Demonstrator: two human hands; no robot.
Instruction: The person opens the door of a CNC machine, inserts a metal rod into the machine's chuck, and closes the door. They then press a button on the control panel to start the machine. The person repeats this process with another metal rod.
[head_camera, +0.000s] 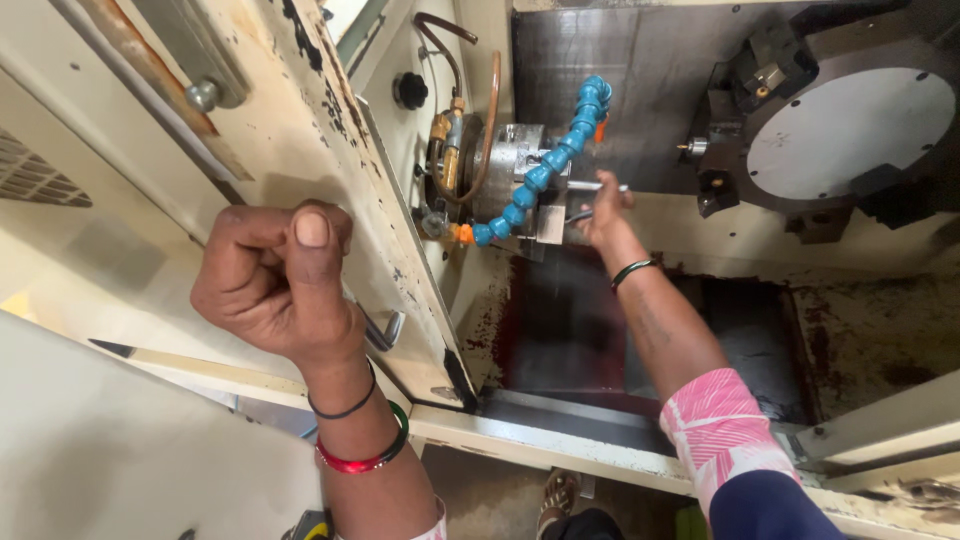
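Inside the machine, right hand (603, 212) fingers seemingly pinch a metal rod (598, 186); left hand (280, 280) fingers fisted on door handle (382, 330).

A grimy, rust-stained machine bed (860, 340) was seen beneath the chuck (510, 165); dark residue was spread across its sloped floor.

You've got no packages, labels, signs or screens in view here. Nothing with a printed face or a display shows anywhere on the machine's panels or inside its open bay, so there's nothing of that kind for you to log.
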